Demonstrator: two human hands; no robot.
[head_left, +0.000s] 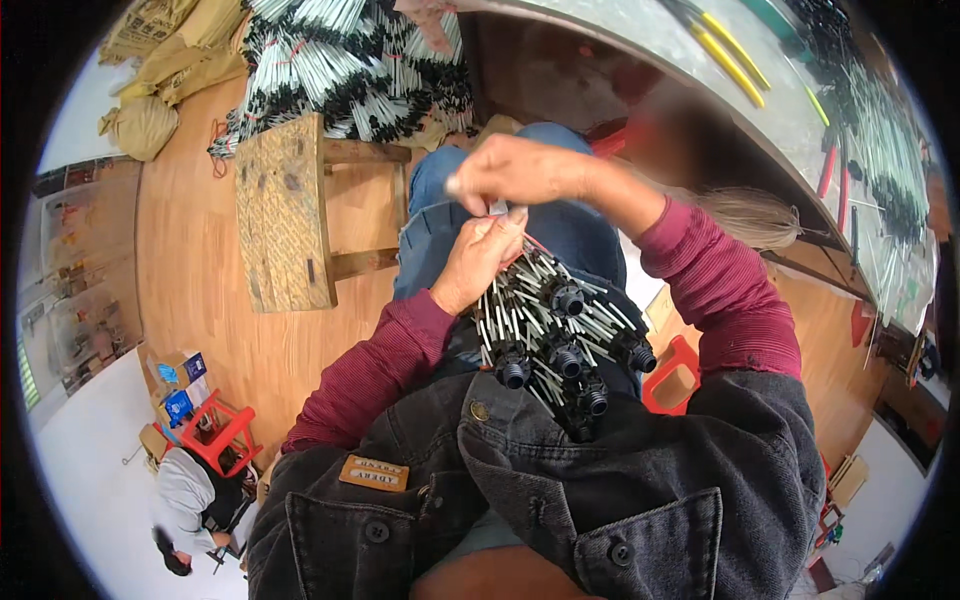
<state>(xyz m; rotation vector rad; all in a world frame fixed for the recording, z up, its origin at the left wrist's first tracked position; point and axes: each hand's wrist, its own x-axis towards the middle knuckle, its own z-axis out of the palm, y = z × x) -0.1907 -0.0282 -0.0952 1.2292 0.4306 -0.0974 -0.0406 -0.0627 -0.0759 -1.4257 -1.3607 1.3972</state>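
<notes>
A bundle of thin white tubes with black ribbed fittings (566, 358) lies across my lap, its fittings toward my body. My left hand (478, 262) is closed at the far end of this bundle, thumb and fingers pressed together. A bit of red cord (538, 245) shows beside those fingertips. Just above, my right hand (518, 170) has its fingers curled in and slightly blurred. Between the two hands a small whitish piece (498, 208) shows; its kind is unclear. Whatever the right fingers pinch is hidden.
A worn wooden bench (282, 215) stands left of my knees. Tied bundles of similar tubes (310, 65) are heaped behind it, near tan sacks (190, 50). Right, a table (640, 35) carries yellow-handled pliers (728, 60) and more tubes (880, 150). Another person (190, 495) is at lower left near a red stool (222, 432).
</notes>
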